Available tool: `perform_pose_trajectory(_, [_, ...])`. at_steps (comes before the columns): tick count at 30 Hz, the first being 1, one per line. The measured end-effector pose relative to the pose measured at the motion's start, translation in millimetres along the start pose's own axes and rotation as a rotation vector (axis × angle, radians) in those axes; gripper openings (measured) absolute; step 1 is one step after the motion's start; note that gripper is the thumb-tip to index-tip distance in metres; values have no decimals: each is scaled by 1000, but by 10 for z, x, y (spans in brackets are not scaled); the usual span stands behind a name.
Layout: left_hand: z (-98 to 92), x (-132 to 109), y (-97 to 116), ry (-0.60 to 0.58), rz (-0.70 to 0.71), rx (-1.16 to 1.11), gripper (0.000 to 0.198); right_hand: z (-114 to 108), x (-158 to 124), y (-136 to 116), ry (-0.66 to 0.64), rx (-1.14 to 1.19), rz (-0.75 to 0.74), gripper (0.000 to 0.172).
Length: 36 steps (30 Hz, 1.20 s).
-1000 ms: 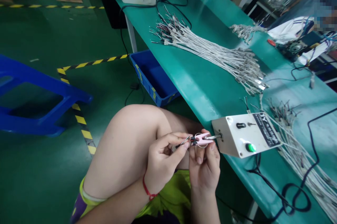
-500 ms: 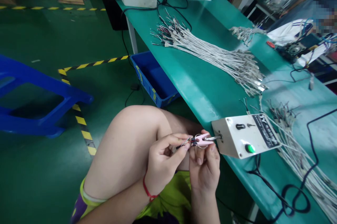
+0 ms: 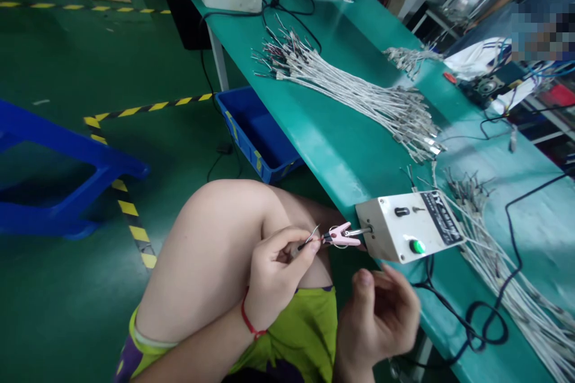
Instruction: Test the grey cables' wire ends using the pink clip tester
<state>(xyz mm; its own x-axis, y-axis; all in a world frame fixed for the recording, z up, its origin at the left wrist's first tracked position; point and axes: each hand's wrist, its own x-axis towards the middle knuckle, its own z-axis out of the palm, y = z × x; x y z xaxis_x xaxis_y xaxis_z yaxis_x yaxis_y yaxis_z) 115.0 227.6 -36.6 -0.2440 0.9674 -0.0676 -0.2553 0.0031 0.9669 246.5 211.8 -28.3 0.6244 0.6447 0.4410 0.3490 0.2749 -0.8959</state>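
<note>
My left hand (image 3: pixel 279 268) is closed in a pinch on thin wires (image 3: pixel 311 238), dark, red and bare-looking strands showing at the fingertips. One wire runs to a pink clip (image 3: pixel 342 235), whose jaws sit just beyond those fingertips. That clip is fixed on the metal shaft (image 3: pixel 360 231) of a white box (image 3: pixel 406 224) with a lit green button. Below the box, my right hand (image 3: pixel 381 317) is off the clip, its thumb and bent fingers apart, with nothing visible in it.
A large bundle of white cables (image 3: pixel 354 89) lies on the green table (image 3: pixel 309 143); more cables (image 3: pixel 507 275) lie at right. A black cord (image 3: pixel 476 323) loops near the table edge. A blue bin (image 3: pixel 265 137) stands beneath, and a blue stool (image 3: pixel 67 167) at left. Another person is at upper right.
My right hand has let go of the pink clip and moved down and right. My left hand stays pinched on the wires. The whole view has shifted slightly.
</note>
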Motion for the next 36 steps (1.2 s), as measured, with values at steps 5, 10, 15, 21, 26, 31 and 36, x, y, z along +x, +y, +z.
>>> perform_pose_trajectory(5, [-2,-13,-2,-4,-76,-26,13,-21,299,-122,-11,-123,-54,68])
perform_pose_trajectory(10, [24,-14,-6,31,-38,-45,7,22,336,-177,-14,-147,-38,64])
perform_pose_trajectory(15, [3,-30,-6,14,-62,-21,10,26,327,-173,-12,-149,-38,61])
perform_pose_trajectory(21, [-31,-22,15,5,-82,-54,17,34,354,-153,-17,-156,-58,53])
perform_pose_trajectory(26, [-79,-41,41,23,-87,-96,12,48,217,-193,11,-103,-37,52])
perform_pose_trajectory(31, [-140,-84,125,40,-57,-82,12,117,-227,-180,-164,93,192,16])
perform_pose_trajectory(36, [-186,-117,157,-42,-75,-103,8,225,-411,-207,-426,291,575,18])
